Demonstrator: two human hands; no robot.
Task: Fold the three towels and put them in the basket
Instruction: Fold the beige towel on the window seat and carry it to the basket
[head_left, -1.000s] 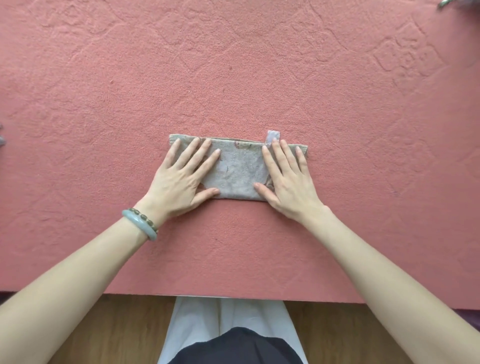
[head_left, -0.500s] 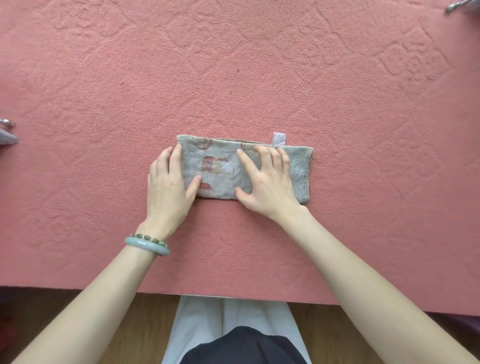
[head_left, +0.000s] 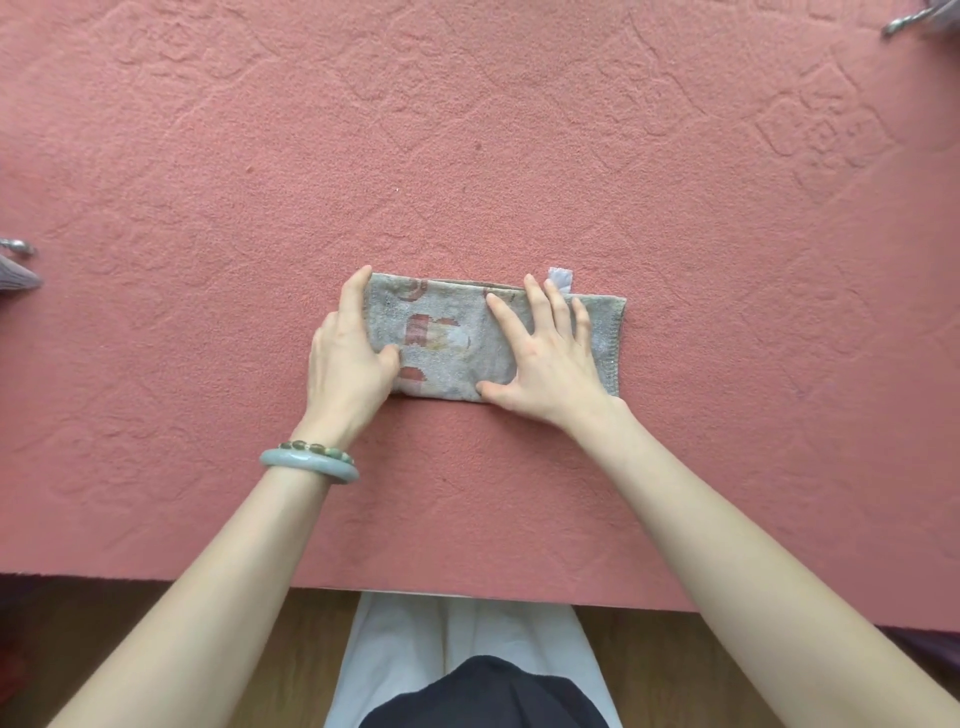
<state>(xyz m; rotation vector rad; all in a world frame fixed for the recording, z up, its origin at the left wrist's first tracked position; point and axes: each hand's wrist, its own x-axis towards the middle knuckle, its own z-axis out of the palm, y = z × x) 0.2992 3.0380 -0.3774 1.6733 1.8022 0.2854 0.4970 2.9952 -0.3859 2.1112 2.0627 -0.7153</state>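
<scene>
Nearest to us, the left forearm with its jade bangle (head_left: 309, 465) and the bare right forearm reach out toward 12 o'clock over the pink-covered desk (head_left: 467, 156). They meet at the towel (head_left: 447, 343), which lies flat near the desk's middle as a narrow folded strip. What matters for the coming move is that the strip's long axis runs from 9 to 3 o'clock, across our reach. The left hand (head_left: 350, 358) sits at the 9 o'clock end and pinches it, thumb on top and fingers (head_left: 358, 296) curled along the short edge; we cannot tell whether they have slipped beneath. The right hand (head_left: 550, 364) lies released and flat past the strip's middle toward 3 o'clock, fingers spread and pressing down. We judge the left hand the one placed to carry its end over toward 3 o'clock. Beyond the right fingertips a small white tag (head_left: 560, 275) sticks out at the far edge. A second ago both hands lay flat on the towel, covering both of its ends. Since then the left hand has slid off to the 9 o'clock edge, and the right has shifted inward, baring the stitched 3 o'clock end.
</scene>
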